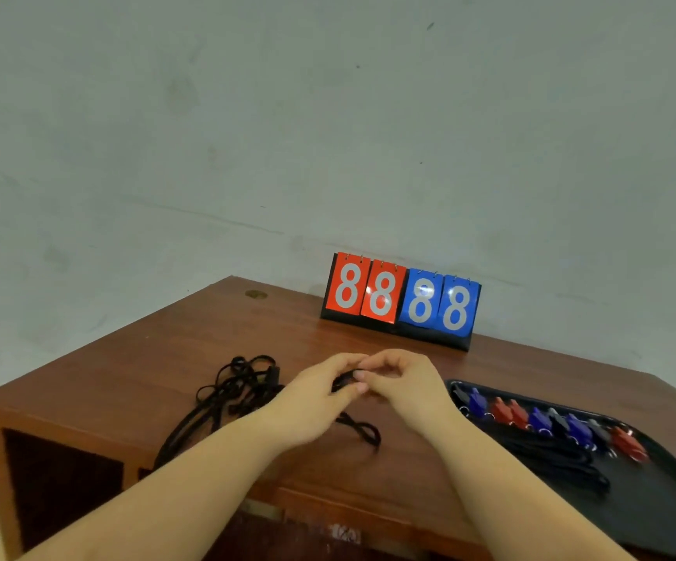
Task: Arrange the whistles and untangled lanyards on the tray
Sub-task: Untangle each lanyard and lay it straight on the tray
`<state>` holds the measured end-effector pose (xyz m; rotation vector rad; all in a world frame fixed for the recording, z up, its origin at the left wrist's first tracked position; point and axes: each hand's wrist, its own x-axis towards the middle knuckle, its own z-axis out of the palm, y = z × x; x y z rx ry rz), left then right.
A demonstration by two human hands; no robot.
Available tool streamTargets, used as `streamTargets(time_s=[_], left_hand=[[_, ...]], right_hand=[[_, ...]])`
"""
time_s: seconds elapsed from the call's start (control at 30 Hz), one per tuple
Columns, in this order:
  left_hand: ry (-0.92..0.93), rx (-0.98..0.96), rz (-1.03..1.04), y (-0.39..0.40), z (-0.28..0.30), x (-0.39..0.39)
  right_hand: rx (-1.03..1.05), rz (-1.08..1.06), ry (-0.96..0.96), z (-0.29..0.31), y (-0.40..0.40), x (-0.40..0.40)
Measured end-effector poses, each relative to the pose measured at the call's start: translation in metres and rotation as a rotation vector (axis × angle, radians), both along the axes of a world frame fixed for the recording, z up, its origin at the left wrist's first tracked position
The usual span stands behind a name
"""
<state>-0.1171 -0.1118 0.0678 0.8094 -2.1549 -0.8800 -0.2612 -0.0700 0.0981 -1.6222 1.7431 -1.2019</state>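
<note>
My left hand (316, 398) and my right hand (405, 382) meet above the middle of the wooden table, both pinching a small black piece with a black lanyard (362, 431) trailing from it toward me. A tangled heap of black lanyards (235, 390) lies on the table to the left of my hands. At the right sits a black tray (660, 508). A row of several whistles (546, 423) in blue, red and grey lines its far side. Straightened black lanyards (559, 459) lie in front of that row.
A flip scoreboard (401, 303) showing red 88 and blue 88 stands at the back of the table (166, 350) against the wall. The table's left edge drops off to the floor. An open dark compartment shows in the table's left side.
</note>
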Motion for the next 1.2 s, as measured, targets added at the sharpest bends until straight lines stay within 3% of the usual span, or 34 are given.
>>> streamTargets(time_s=[0.17, 0.43, 0.57, 0.63, 0.83, 1.0, 1.2], left_hand=[[-0.047, -0.046, 0.024, 0.007, 0.005, -0.013], [-0.117, -0.026, 0.068, 0.014, 0.004, -0.012], [-0.114, 0.001, 0.066, 0.013, 0.004, -0.014], [-0.104, 0.003, 0.051, 0.015, 0.005, -0.02], [-0.03, -0.039, -0.046, 0.029, 0.018, -0.042], [-0.018, -0.049, -0.07, 0.032, 0.016, -0.039], [-0.175, -0.058, -0.05, 0.024, 0.011, -0.024]], right_hand=[[0.013, -0.034, -0.129, 0.009, 0.016, -0.018], [-0.088, -0.306, -0.205, 0.012, 0.037, -0.081], [-0.065, -0.347, -0.088, 0.012, 0.052, -0.099], [-0.067, -0.346, 0.087, 0.011, 0.056, -0.097], [-0.069, -0.035, 0.456, 0.016, 0.058, -0.047], [0.018, 0.005, 0.415, 0.012, 0.058, -0.035], [0.065, 0.024, 0.491, 0.009, 0.06, -0.046]])
